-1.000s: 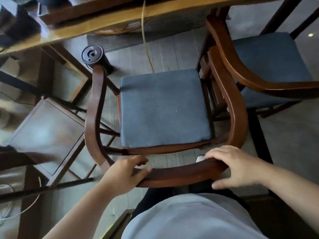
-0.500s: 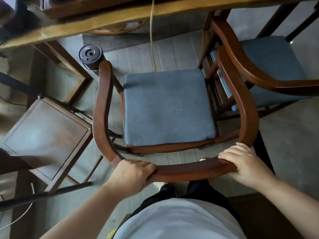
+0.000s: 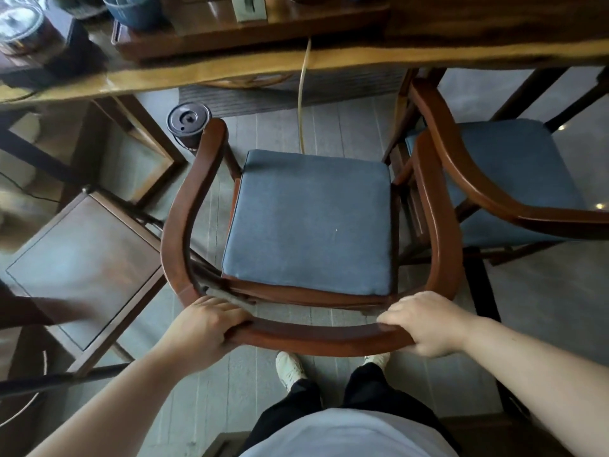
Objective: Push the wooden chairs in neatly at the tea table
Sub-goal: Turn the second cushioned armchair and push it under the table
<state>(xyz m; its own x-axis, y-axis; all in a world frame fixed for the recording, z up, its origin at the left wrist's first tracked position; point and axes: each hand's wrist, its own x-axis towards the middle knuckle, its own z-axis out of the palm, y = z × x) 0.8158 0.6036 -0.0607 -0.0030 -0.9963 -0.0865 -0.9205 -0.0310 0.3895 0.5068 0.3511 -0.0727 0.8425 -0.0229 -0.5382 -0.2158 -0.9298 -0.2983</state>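
Note:
A wooden armchair (image 3: pixel 184 219) with a curved rail and a blue seat cushion (image 3: pixel 309 222) stands below me, facing the tea table (image 3: pixel 230 72). My left hand (image 3: pixel 204 328) grips the left end of the back rail. My right hand (image 3: pixel 425 321) grips the rail's right end. The cushion's front edge lies short of the table's edge. A second wooden chair (image 3: pixel 468 179) with a blue cushion stands at the right, its armrest close beside the first chair's right arm.
A dark wooden stool (image 3: pixel 82 268) stands to the left, close to the chair's left arm. A black round canister (image 3: pixel 188 122) sits on the floor by the left armrest tip. A yellow cord (image 3: pixel 301 103) hangs from the table. My feet are behind the chair.
The chair has slid forward toward the table, with my arms stretched further out. Both hands stay on the back rail and my feet have come into view.

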